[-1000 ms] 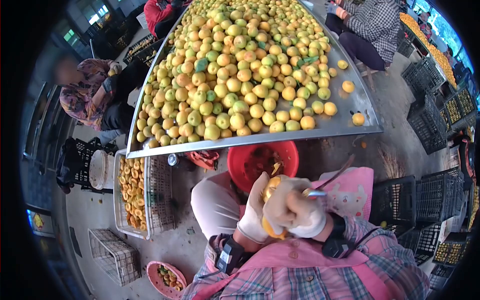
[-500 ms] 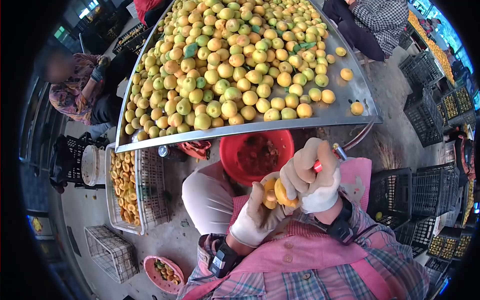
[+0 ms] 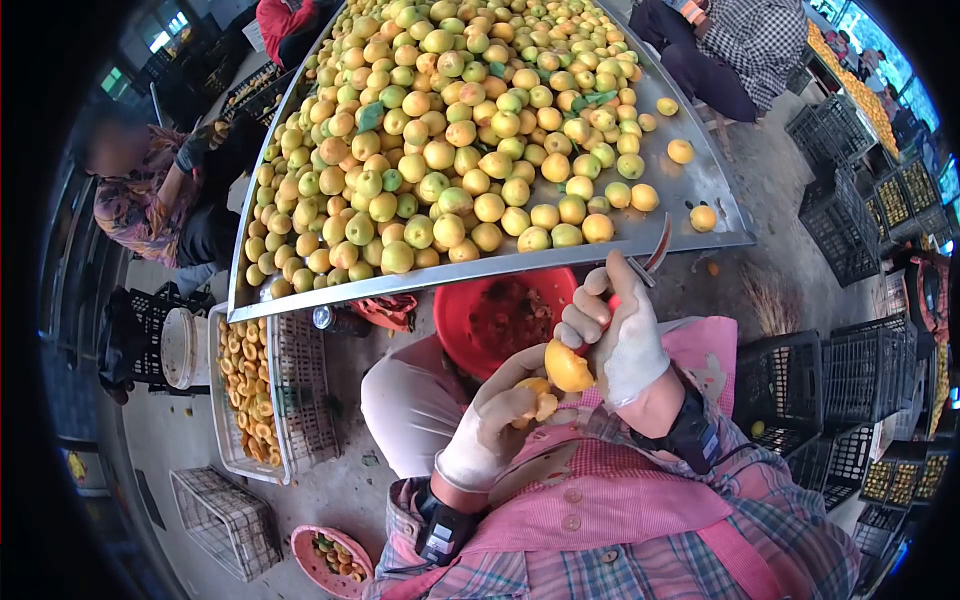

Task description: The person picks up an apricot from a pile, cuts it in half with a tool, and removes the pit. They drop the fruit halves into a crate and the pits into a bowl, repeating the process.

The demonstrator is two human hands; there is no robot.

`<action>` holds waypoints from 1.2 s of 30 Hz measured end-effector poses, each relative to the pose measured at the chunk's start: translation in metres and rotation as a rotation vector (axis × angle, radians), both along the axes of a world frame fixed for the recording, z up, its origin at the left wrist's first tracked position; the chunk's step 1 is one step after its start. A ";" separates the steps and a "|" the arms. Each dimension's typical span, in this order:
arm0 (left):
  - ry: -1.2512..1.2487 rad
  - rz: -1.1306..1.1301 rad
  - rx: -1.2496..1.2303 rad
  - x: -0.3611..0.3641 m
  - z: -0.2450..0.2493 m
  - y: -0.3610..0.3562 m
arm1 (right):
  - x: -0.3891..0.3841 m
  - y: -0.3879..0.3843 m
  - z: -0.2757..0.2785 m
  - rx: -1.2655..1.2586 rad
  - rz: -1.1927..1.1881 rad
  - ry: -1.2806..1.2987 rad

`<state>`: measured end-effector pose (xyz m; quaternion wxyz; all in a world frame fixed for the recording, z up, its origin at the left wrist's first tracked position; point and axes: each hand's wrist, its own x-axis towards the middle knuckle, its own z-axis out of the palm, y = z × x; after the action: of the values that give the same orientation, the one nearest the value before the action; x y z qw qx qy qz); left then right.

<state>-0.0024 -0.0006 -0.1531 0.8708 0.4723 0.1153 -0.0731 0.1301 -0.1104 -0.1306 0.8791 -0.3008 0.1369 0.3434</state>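
So my left hand is curled, thumb and fingers pinched on a cut piece of fruit. Right hand is wrapped snug round a hooked knife, red handle tucked in the fist, blade pointing about 1 o'clock. There's a bigger yellow chunk right between my hands, up against the right fingers; honestly can't tell which hand has the weight of it.

The metal table runs its near edge across from 10 to 2, and the blade overlaps that edge from my view, so headroom looks tight there. Bare metal at 1 to 2 o'clock, with a loose fruit near the corner. Main pile sits around 11.

Red tub is at 11, just past my hands and partly below the table edge. Crate of halves at 9, pink basket at 8, with open floor between them and my knee. Black crates at 3, well apart.
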 end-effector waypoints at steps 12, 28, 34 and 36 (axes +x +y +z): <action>0.290 -0.314 0.015 0.003 0.016 -0.003 | -0.020 -0.003 0.023 -0.361 0.543 -0.473; 0.080 0.307 -0.627 0.001 -0.032 -0.005 | 0.023 -0.020 0.026 -0.369 0.210 -0.485; 0.026 0.346 -0.319 0.006 -0.035 0.004 | -0.008 -0.003 -0.022 -0.500 0.697 -0.402; -0.102 0.320 0.070 0.004 -0.037 0.004 | -0.012 -0.003 -0.027 -0.520 0.718 -0.413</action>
<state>0.0014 0.0034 -0.1900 0.8591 0.4810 0.1472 0.0946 0.1183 -0.1131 -0.1572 0.6098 -0.6004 -0.0716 0.5124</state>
